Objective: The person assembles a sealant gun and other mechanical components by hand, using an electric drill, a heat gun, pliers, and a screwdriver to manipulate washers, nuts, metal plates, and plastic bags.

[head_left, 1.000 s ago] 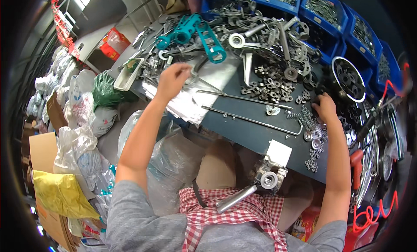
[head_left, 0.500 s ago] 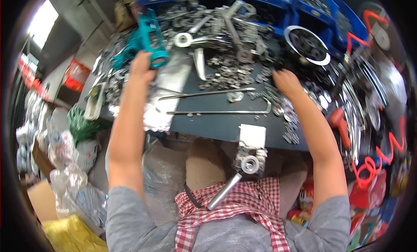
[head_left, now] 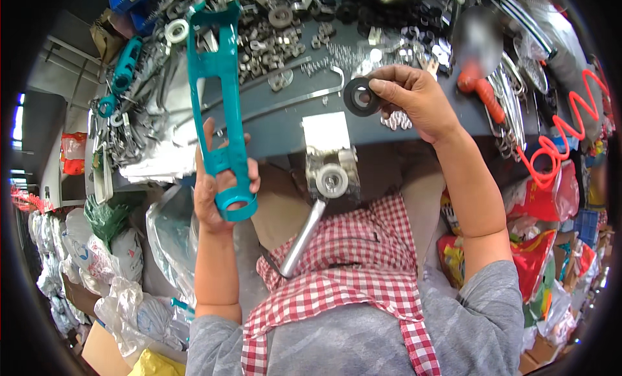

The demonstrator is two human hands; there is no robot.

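Dark workbench [head_left: 272,131] across the top, cluttered with metal parts. Red-and-white checked apron [head_left: 337,282] over the lap. Teal frame [head_left: 231,107], long and open-sided, is in the left hand [head_left: 206,198]: fingers curled round its lower, ring-shaped end, fingertips showing at the right side. Rest of frame points up and away, in front of the bench in view. Metal fixture [head_left: 332,182] with round socket and lever sits between the hands, right of the frame, apart from it. Right hand [head_left: 418,97] is up and right of the fixture, thumb and fingers pinching a flat black ring [head_left: 350,99] by its right edge. Ring well apart from frame. Loose springs [head_left: 334,57] on bench beyond.
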